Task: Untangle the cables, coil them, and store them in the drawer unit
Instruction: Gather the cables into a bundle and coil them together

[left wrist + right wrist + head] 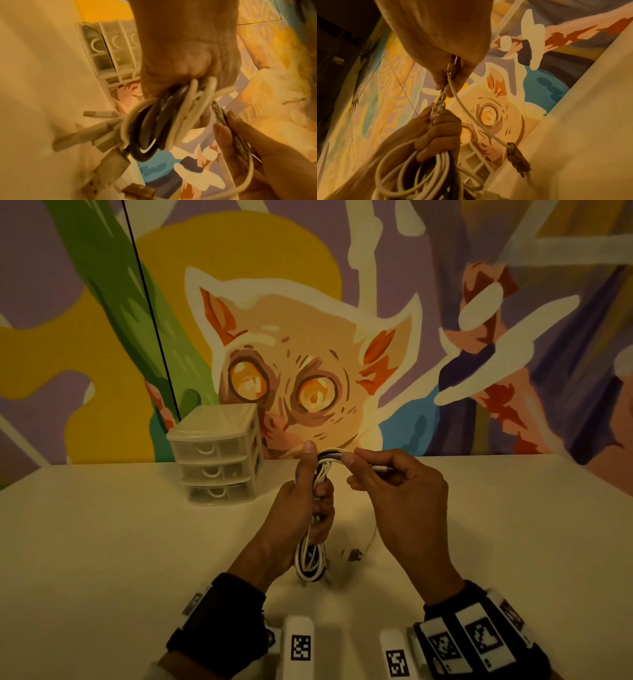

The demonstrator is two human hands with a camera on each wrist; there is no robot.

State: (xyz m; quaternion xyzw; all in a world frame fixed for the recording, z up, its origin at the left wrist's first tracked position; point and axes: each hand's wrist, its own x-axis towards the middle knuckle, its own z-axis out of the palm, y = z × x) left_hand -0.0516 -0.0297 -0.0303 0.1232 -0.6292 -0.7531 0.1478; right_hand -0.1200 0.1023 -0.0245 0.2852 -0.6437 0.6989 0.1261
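Observation:
My left hand [310, 501] grips a bundle of white and black cables [310, 559] upright above the table, with loops hanging below my fist [154, 128] [412, 173]. My right hand [363, 463] pinches a thin white cable end [452, 67] at the top of the bundle, just right of my left thumb. That thin cable [371, 537] trails down to a brown plug [354, 555] [518, 158] lying on the table. Several USB plugs [96, 135] stick out of the bundle. The clear three-drawer unit [215, 453] [109, 51] stands at the back left with its drawers closed.
The white table [102, 542] runs up to a painted mural wall [342, 302]. A thin black line [150, 313] slants down the wall behind the drawer unit. Marker-tagged bands sit on both wrists [476, 638].

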